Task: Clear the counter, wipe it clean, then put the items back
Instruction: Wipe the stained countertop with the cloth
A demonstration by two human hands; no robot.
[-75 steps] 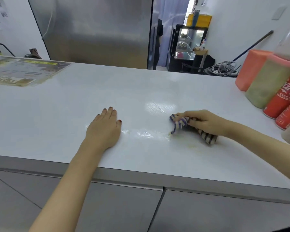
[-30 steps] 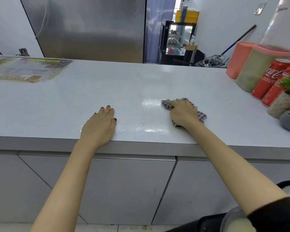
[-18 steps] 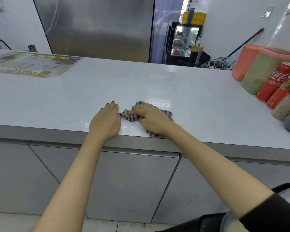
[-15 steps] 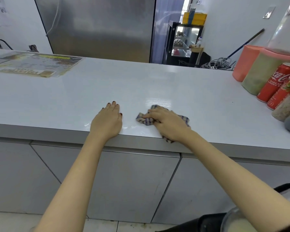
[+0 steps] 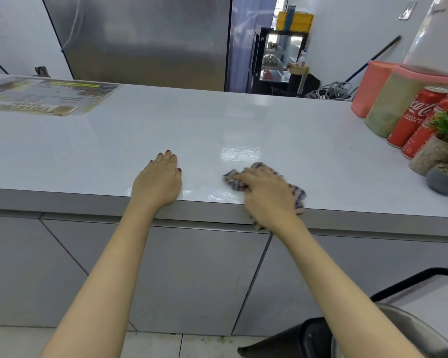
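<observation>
The white counter point(image 5: 217, 130) runs across the view, wet and shiny near its front edge. My right hand point(image 5: 267, 196) presses a crumpled checked cloth point(image 5: 299, 193) onto the counter at the front edge, fingers curled over it; part of the cloth hangs over the edge. My left hand point(image 5: 158, 180) rests flat on the counter to the left of the cloth, fingers straight, holding nothing.
At the right end stand two red cola cans point(image 5: 411, 117), a green-and-pink container point(image 5: 391, 104), a pink tub point(image 5: 367, 86), a potted plant point(image 5: 440, 148) and a small grey pot point(image 5: 444, 180). A laminated menu point(image 5: 44, 96) lies far left. A steel fridge point(image 5: 145, 40) stands behind.
My right hand has slid the cloth to the right along the front edge, away from my left hand. My left hand has stayed in place.
</observation>
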